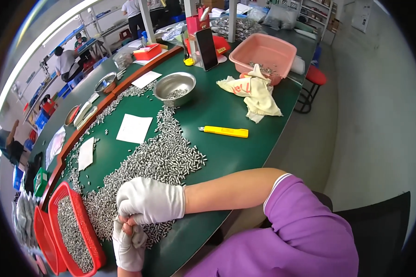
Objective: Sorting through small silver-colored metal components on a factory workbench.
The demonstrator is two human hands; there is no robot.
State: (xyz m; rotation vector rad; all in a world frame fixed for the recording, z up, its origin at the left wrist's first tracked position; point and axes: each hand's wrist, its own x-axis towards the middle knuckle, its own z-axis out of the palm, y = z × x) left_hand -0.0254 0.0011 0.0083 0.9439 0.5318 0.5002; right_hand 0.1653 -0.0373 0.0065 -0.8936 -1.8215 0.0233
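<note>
Both my hands wear white gloves with bare fingertips and meet over a spread of small silvery metal pins (157,159) on the green table (189,231). My right hand (152,201) is closed, its fingers curled in and its thumb side against the left. Just below it, my left hand (130,247) is closed too, with thumb and fingertips pressed together. Whatever lies between the fingertips is too small and hidden to make out. Left of my hands a red basket (87,226) holds many more pins.
A steel bowl (180,81) with some pins stands behind the heap. To the right lie a yellow box cutter (226,132) and a cream cloth (252,94) beside a pink basin (263,46). Paper slips (134,128) rest among the pins. A phone (206,48) stands upright; other people work far left.
</note>
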